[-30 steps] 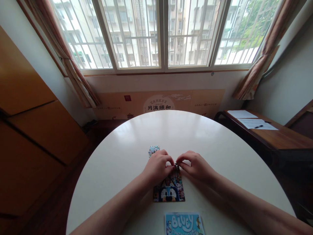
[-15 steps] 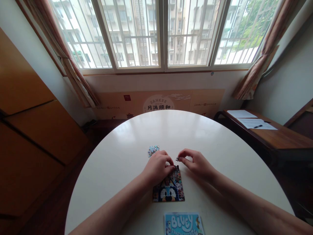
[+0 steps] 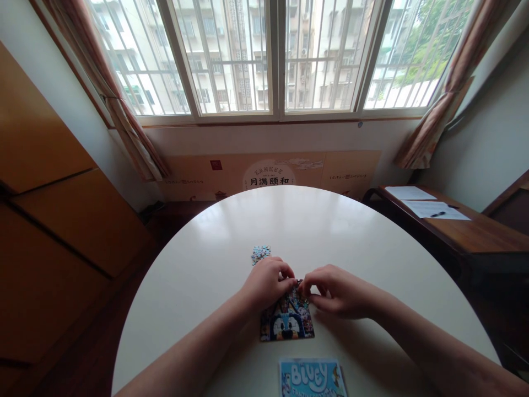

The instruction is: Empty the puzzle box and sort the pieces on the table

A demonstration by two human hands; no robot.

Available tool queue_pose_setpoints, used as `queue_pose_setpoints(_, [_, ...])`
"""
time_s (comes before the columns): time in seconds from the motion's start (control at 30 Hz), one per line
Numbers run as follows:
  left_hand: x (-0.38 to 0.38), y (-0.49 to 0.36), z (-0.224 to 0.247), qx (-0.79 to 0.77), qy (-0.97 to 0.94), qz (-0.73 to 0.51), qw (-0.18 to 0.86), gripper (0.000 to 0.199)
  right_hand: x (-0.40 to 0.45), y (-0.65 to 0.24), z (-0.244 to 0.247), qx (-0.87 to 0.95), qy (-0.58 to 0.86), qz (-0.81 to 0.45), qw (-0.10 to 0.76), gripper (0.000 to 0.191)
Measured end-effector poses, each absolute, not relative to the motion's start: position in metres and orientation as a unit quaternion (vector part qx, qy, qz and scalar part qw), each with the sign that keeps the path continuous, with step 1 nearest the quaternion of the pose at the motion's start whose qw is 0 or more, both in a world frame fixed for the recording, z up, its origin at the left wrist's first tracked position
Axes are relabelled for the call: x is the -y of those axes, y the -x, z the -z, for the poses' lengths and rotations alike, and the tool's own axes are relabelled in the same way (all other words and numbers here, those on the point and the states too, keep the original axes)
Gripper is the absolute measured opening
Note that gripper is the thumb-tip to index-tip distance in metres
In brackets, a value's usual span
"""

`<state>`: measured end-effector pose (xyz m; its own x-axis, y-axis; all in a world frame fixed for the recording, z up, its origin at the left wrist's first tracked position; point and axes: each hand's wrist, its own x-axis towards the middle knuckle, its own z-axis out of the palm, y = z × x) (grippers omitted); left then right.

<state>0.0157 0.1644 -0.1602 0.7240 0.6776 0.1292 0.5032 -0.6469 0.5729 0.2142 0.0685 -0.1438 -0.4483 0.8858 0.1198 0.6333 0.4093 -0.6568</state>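
A partly assembled jigsaw puzzle (image 3: 287, 325) with a blue cartoon dog's face lies flat on the white table. My left hand (image 3: 268, 281) reaches over its upper left part, thumb and forefinger closed at the top edge. At the upper right corner, my right hand (image 3: 336, 292) has its thumb and fingers bent in a pinch on a small dark puzzle piece, now mostly hidden by the fingertips. Just beyond my left hand is a small heap of loose puzzle pieces (image 3: 260, 253), pale blue and white.
A light blue box or card marked "BLUEY" (image 3: 312, 377) lies at the near side of the round white table (image 3: 198, 259). To the right stands a wooden desk (image 3: 491, 229) with papers (image 3: 433, 209) and pens. Barred windows and a printed cardboard panel (image 3: 185, 165) are behind.
My right hand has moved down and slightly left, bringing the puzzle piece from beyond the puzzle to its upper right corner. My left hand stays almost where it was.
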Motion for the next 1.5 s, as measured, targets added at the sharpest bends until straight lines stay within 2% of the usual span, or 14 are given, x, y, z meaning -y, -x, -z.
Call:
queue_pose_setpoints(0.37, [-0.165,-0.016,0.157,-0.363,-0.862,-0.198,0.293,0.009,-0.070,-0.217,0.143,0.792,0.475,-0.308,0.226,0.022])
queue_pose_setpoints(0.57, [-0.182,0.001,0.144,-0.405,-0.858,-0.214,0.231,0.016,-0.074,-0.219,0.153,0.787,0.470,-0.328,0.228,0.020])
queue_pose_setpoints(0.87, [-0.217,0.031,0.134,-0.520,-0.820,-0.163,0.176,0.019,-0.080,-0.221,0.156,0.748,0.503,-0.242,0.361,0.014])
queue_pose_setpoints(1.03, [-0.223,0.032,0.140,-0.539,-0.812,-0.143,0.169,0.019,-0.084,-0.220,0.165,0.733,0.516,-0.235,0.376,0.016])
queue_pose_setpoints(1.17, [-0.226,0.035,0.142,-0.555,-0.810,-0.154,0.111,0.021,-0.087,-0.218,0.171,0.725,0.520,-0.241,0.383,0.018])
queue_pose_setpoints(1.3, [-0.216,0.032,0.138,-0.507,-0.828,-0.233,0.055,0.019,-0.088,-0.219,0.174,0.708,0.529,-0.244,0.399,0.021])
queue_pose_setpoints(1.4, [-0.195,0.019,0.134,-0.390,-0.875,-0.277,0.082,0.014,-0.089,-0.219,0.176,0.677,0.551,-0.267,0.408,0.025])
queue_pose_setpoints(1.5, [-0.172,0.004,0.135,-0.298,-0.909,-0.274,0.100,0.014,-0.089,-0.218,0.177,0.631,0.556,-0.327,0.430,0.038])
